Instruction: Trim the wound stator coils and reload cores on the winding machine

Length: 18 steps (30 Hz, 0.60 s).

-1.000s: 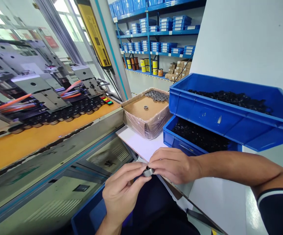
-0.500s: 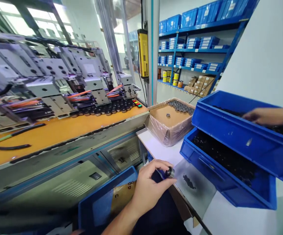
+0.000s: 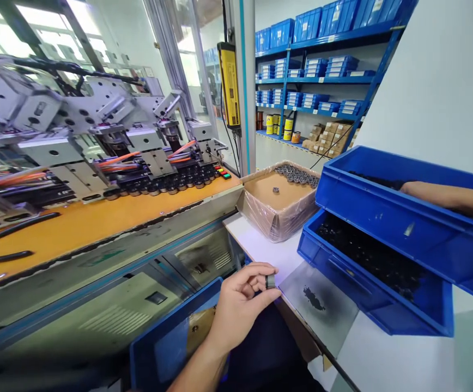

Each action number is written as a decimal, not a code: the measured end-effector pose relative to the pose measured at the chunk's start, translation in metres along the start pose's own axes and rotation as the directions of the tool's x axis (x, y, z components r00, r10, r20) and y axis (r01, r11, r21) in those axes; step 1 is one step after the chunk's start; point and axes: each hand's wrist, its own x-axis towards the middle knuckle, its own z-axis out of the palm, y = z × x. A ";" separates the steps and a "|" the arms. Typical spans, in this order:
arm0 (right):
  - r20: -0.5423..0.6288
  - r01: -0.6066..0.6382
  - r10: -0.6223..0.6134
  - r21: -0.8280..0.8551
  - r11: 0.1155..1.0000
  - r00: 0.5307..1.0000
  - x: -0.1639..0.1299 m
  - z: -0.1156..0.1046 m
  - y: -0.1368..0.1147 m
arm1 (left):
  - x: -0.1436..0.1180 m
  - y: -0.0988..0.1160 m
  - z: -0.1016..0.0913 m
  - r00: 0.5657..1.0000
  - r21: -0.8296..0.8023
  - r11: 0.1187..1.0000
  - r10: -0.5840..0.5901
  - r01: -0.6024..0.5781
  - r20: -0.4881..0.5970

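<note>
Here the left hand [image 3: 238, 305] pinches a small dark ring [image 3: 270, 281] between thumb and fingertips, just off the near edge of the white table [image 3: 261, 247], above a blue bin [image 3: 167, 337] at the person's lap. The right hand is inside the upper crate [image 3: 392, 209], hidden by its front wall; only the forearm [image 3: 449, 197] shows, so its grip cannot be told. The lower crate [image 3: 367, 294] sticks out beneath, full of dark parts. A grey mat [image 3: 322, 305] lies between hand and lower crate, open space over it. A wrapped box [image 3: 279, 209] sits at the table's far end. To the left, an orange deck [image 3: 97, 223] runs under a machine [image 3: 97, 141]. Blue shelves [image 3: 322, 81] behind.
</note>
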 end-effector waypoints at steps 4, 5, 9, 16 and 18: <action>0.093 0.007 -0.005 -0.020 1.000 0.996 0.001 -0.017 -0.035 | 0.000 0.004 -0.003 0.999 -0.036 0.999 -0.007 0.006 -0.049; 0.055 0.066 -0.067 0.021 0.998 0.996 -0.006 -0.019 -0.050 | 0.000 0.005 -0.003 0.998 -0.042 0.999 -0.016 0.014 -0.055; -0.287 0.644 -0.577 0.302 0.703 0.764 -0.069 0.002 -0.126 | 0.000 0.009 0.002 0.997 -0.033 0.999 -0.022 0.020 -0.075; -0.498 0.859 -0.712 0.402 0.317 0.496 -0.162 0.089 -0.199 | -0.003 0.009 0.013 0.996 0.044 0.998 0.052 -0.049 -0.078; -0.511 0.871 -0.722 0.409 0.273 0.467 -0.166 0.099 -0.199 | -0.004 0.008 0.017 0.994 0.030 0.996 0.083 -0.081 -0.074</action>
